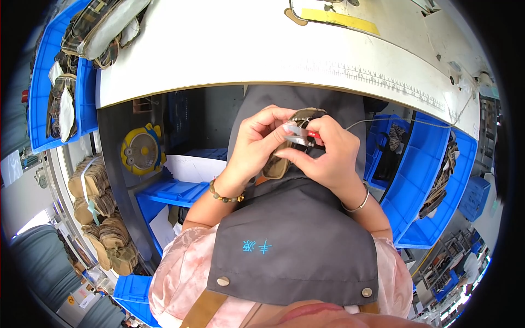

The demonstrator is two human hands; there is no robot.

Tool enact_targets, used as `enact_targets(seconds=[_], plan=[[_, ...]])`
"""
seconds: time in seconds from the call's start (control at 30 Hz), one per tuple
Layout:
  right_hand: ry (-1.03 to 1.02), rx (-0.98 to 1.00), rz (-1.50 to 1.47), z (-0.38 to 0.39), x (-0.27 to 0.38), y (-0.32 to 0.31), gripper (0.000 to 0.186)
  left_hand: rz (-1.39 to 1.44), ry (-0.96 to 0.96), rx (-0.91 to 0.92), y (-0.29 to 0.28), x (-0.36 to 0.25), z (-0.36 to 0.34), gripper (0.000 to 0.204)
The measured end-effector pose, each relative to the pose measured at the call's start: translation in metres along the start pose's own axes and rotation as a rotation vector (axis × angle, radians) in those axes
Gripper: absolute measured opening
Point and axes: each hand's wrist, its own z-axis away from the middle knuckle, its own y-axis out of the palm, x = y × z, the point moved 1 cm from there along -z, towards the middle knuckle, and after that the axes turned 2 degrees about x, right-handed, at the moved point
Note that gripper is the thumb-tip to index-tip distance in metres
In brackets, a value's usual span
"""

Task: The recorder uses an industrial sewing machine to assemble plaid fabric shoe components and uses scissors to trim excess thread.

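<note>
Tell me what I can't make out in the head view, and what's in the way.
All in the head view:
- Middle of the fabric piece: covered by the left hand and right hand.
- Grip of the red-and-silver tool: mostly behind the right hand; whether its metal touches the fabric is too small to tell.
- Far part of the yellow-banded item: cut off by the upper edge.

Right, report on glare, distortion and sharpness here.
Head view: the white tabletop is washed out in places; head view: its front edge bows into an arc, with black at the picture's sides; head view: the left hand and right hand look fairly sharp.
</note>
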Motion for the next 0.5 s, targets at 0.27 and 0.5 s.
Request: enact_targets(seconds=[0.27,0.5], plan=[[0.057,0.017,-0.091,0.003,-0.002,0.007,0.029,-0.357,0.088,-0.126,-0.004,-0.001,-0.003,0.016],[0.048,0.055,-0.164,0.004,0.008,0.009,0.028,-0.794,0.410,-0.263,0.002,-0.003,-0.010,0.016]])
